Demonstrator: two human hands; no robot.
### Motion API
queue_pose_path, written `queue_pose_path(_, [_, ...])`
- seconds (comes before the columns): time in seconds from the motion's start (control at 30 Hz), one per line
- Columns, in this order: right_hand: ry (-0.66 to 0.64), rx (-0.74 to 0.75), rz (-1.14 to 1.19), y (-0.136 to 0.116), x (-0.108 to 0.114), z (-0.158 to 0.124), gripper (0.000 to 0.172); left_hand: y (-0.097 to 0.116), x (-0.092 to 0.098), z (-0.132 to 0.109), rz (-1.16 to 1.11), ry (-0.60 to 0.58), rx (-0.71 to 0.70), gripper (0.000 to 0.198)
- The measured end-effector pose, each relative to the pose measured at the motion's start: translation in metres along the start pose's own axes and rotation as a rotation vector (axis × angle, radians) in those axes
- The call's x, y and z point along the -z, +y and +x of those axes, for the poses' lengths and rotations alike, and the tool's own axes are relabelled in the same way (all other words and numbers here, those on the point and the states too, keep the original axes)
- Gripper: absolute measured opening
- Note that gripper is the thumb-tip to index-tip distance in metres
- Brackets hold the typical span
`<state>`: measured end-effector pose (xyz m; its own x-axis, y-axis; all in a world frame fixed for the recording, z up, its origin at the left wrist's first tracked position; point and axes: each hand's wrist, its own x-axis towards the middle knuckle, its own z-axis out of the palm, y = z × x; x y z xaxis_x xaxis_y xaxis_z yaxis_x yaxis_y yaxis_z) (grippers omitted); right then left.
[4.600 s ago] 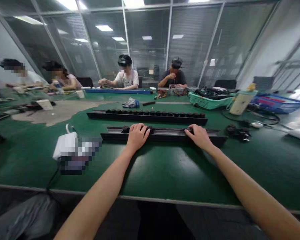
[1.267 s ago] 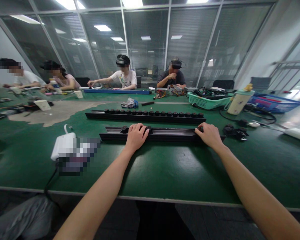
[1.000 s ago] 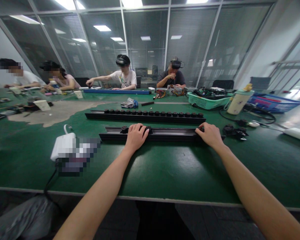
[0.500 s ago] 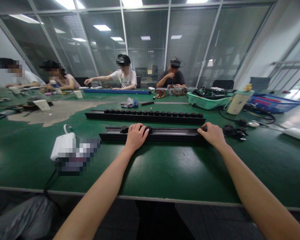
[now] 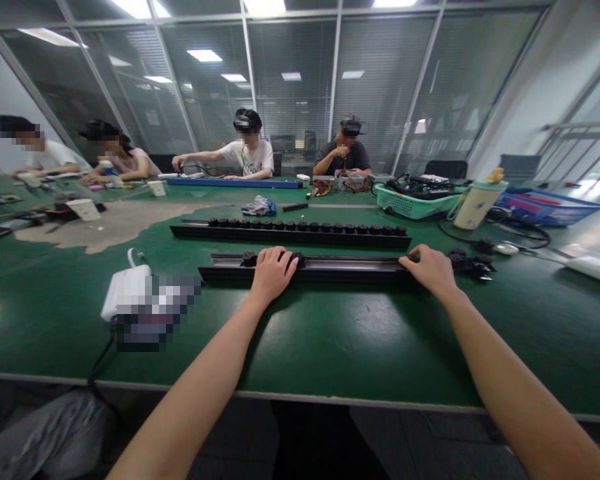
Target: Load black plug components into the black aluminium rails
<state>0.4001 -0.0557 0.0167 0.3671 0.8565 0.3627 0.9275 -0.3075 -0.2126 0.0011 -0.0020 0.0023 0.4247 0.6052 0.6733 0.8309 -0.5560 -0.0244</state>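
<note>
A long black rail (image 5: 340, 268) lies across the green table in front of me. My left hand (image 5: 273, 272) sits on its left part, fingers curled over it among a few round black knobs (image 5: 249, 257). At the rail's right end my right hand (image 5: 429, 269) is closed, fingertips on a small black piece that is mostly hidden under them. Behind lies a second black rail (image 5: 200, 232) carrying a full row of black knobs (image 5: 305, 227). A small heap of loose black knobs (image 5: 473, 263) lies just right of my right hand.
A white adapter with a cable (image 5: 127, 290) lies to my left. A green basket (image 5: 410, 203), a white bottle (image 5: 477, 203), cables (image 5: 525, 233) and a blue bin (image 5: 550, 203) stand at the back right. Several people work on the far side.
My right hand has slid to the right along the near rail, up to its right end beside the loose knobs. My left hand has stayed where it was.
</note>
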Motion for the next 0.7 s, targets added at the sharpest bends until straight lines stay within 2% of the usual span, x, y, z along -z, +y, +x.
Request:
queue_pose_path(0.4, [-0.009, -0.050, -0.018, 0.0036, -0.0005, 0.0000, 0.038, 0.0012, 0.0012, 0.0001, 0.016, -0.016, 0.004, 0.042])
queue_pose_path(0.7, [-0.044, -0.134, -0.028, 0.0015, -0.0032, -0.0002, 0.047, 0.0013, 0.0016, 0.0005, 0.014, -0.023, 0.005, 0.043])
